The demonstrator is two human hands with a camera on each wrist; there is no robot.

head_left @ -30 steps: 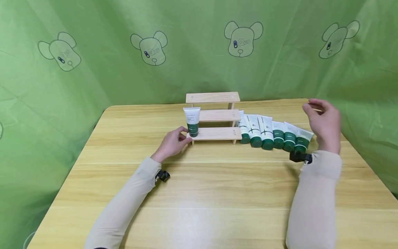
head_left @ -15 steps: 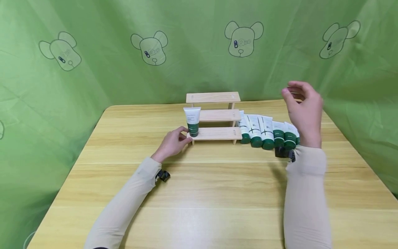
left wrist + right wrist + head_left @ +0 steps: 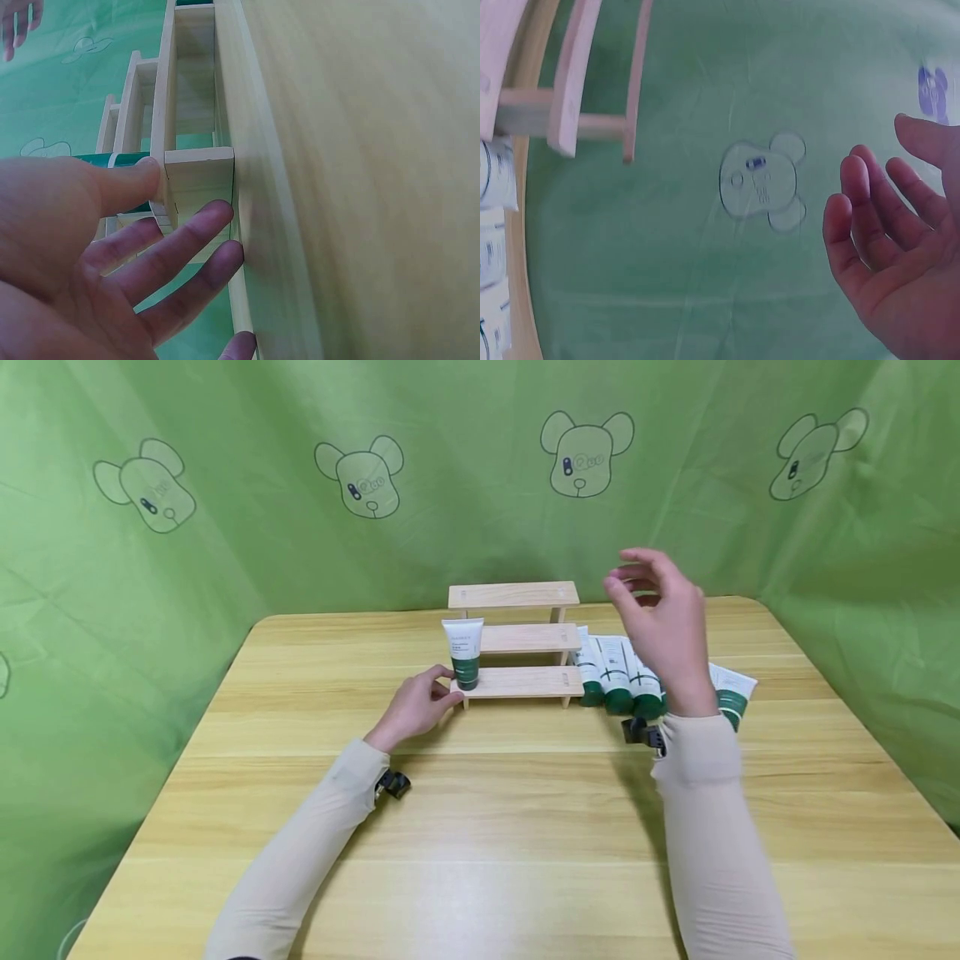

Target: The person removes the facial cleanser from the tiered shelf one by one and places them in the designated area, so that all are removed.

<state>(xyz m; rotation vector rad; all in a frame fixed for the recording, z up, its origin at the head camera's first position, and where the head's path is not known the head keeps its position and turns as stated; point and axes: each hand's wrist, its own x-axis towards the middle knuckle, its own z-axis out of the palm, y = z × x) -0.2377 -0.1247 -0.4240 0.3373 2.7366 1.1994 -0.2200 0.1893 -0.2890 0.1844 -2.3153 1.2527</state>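
Note:
A three-tier wooden display stand (image 3: pixel 525 681) stands near the table's back edge. On the left end of its lowest step one white-and-green squeeze tube (image 3: pixel 465 652) stands upright on its cap. My left hand (image 3: pixel 416 710) grips that end of the step, thumb (image 3: pixel 135 184) on the board by the tube, other fingers around the leg. To the right of the stand several similar squeeze tubes (image 3: pixel 615 672) lie in a row, some hidden by my right arm. My right hand (image 3: pixel 667 618) is raised over the row, fingers loosely bent and holding nothing.
The light wooden table (image 3: pixel 480 827) spreads out in front of the stand. A green curtain (image 3: pixel 480 527) with bear-head drawings hangs close behind the table and along its sides. Small black cameras (image 3: pixel 393 783) are worn at both wrists.
My right hand has moved left and somewhat up, from beyond the right end of the tube row to above its middle. The left hand, stand and standing tube have stayed put.

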